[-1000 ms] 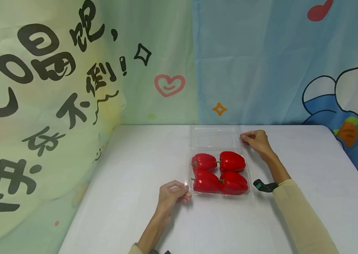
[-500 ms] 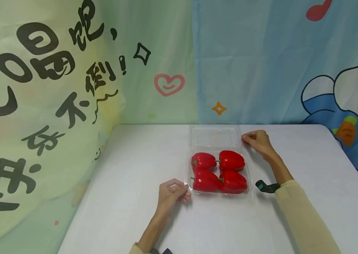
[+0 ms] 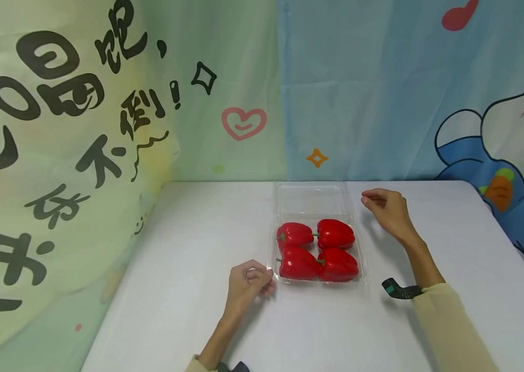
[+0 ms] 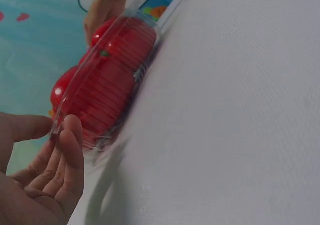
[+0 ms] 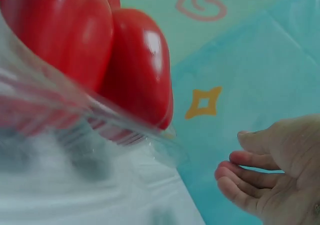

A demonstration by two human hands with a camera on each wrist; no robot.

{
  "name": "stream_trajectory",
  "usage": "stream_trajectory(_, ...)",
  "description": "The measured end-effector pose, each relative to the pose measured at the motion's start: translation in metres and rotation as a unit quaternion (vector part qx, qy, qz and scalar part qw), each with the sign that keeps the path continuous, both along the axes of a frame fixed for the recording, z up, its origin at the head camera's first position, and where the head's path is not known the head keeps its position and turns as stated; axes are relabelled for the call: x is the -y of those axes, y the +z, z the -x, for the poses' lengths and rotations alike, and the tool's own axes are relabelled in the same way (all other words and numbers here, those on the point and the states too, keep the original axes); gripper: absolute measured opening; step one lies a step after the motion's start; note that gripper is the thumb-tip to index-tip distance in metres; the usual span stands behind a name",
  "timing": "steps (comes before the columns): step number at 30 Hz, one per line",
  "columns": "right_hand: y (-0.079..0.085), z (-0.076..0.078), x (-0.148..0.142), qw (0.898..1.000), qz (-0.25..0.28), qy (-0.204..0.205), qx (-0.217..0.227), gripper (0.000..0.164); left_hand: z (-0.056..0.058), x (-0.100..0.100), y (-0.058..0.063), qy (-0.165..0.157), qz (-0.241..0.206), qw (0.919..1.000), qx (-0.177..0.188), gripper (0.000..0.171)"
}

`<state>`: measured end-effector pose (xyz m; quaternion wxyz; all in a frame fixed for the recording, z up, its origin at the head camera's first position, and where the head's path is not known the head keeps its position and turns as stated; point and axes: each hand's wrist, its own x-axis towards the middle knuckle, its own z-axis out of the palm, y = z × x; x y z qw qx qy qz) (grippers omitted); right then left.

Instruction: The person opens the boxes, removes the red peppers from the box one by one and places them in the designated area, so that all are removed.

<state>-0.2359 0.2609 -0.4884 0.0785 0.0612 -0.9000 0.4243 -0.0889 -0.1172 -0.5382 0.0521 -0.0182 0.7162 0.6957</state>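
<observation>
A clear plastic clamshell box [image 3: 272, 258] lies on the table with its lid [image 3: 310, 200] folded back flat. Several shiny red bell peppers [image 3: 337, 265] with green stems fill its tray. At the near left corner my left hand [image 3: 245, 285] pinches the rim; in the left wrist view its thumb and fingers [image 4: 72, 142] meet on the plastic edge. My right hand [image 3: 391, 211] is off to the right of the lid, apart from it. Its fingers are loosely bent with nothing between them, as the right wrist view shows beside a red pepper [image 5: 140, 70].
The white table [image 3: 187, 232] extends around the box. Behind it hangs a printed cloth backdrop [image 3: 238, 62], meeting the table's far edge just behind the lid. A dark wrist strap [image 3: 401, 290] sits on the right forearm.
My right hand has come away from the lid's right edge, moving right, and its fingers have loosened. My left hand keeps its pinch; the view has shifted slightly.
</observation>
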Motion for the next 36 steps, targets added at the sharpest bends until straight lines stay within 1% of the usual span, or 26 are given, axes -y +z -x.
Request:
stream_trajectory(3, 0.003, -0.012, 0.002, 1.0, 0.003, 0.001, -0.019, 0.043, 0.0, 0.0, 0.0, -0.002, 0.006, 1.0, -0.005, 0.015)
stream_trajectory(7, 0.007, -0.026, 0.005, 0.999, -0.005, 0.018, -0.041, 0.042, 0.002, 0.001, 0.0, -0.014, 0.012, 0.9998, -0.011, 0.015)
stream_trajectory(10, 0.007, -0.036, 0.008, 0.998, -0.013, 0.027, -0.05, 0.041, 0.005, 0.003, 0.001, -0.025, 0.023, 0.9992, -0.021, 0.016)
stream_trajectory(13, 0.006, -0.046, 0.011, 0.998, -0.013, 0.028, -0.055, 0.041, 0.007, 0.006, 0.001, -0.026, 0.037, 0.9984, -0.033, 0.018)
stream_trajectory(16, 0.005, -0.055, 0.014, 0.998, -0.006, 0.028, -0.057, 0.042, 0.01, 0.008, 0.001, -0.012, 0.053, 0.9978, -0.038, 0.021)
stream_trajectory(18, 0.004, -0.061, 0.015, 0.998, -0.005, 0.025, -0.061, 0.043, 0.013, 0.008, 0.001, 0.002, 0.066, 0.9966, -0.048, 0.024)
stream_trajectory(20, 0.004, -0.067, 0.017, 0.997, -0.003, 0.022, -0.069, 0.045, 0.015, 0.008, 0.002, 0.022, 0.081, 0.9941, -0.068, 0.029)
stream_trajectory(23, 0.002, -0.074, 0.019, 0.996, -0.002, 0.023, -0.091, 0.047, 0.021, 0.008, 0.003, 0.054, 0.107, 0.9874, -0.103, 0.035)
stream_trajectory(25, -0.001, -0.079, 0.021, 0.994, -0.002, 0.027, -0.104, 0.049, 0.025, 0.008, 0.003, 0.073, 0.122, 0.9829, -0.117, 0.038)
stream_trajectory(29, -0.005, -0.085, 0.023, 0.991, 0.004, 0.039, -0.125, 0.051, 0.038, 0.007, 0.007, 0.103, 0.14, 0.9783, -0.112, 0.04)
stream_trajectory(32, -0.007, -0.089, 0.025, 0.989, 0.012, 0.047, -0.137, 0.053, 0.052, 0.003, 0.01, 0.118, 0.138, 0.9781, -0.101, 0.041)
stream_trajectory(36, -0.008, -0.094, 0.025, 0.988, 0.017, 0.053, -0.146, 0.057, 0.071, -0.005, 0.011, 0.121, 0.13, 0.9804, -0.084, 0.039)
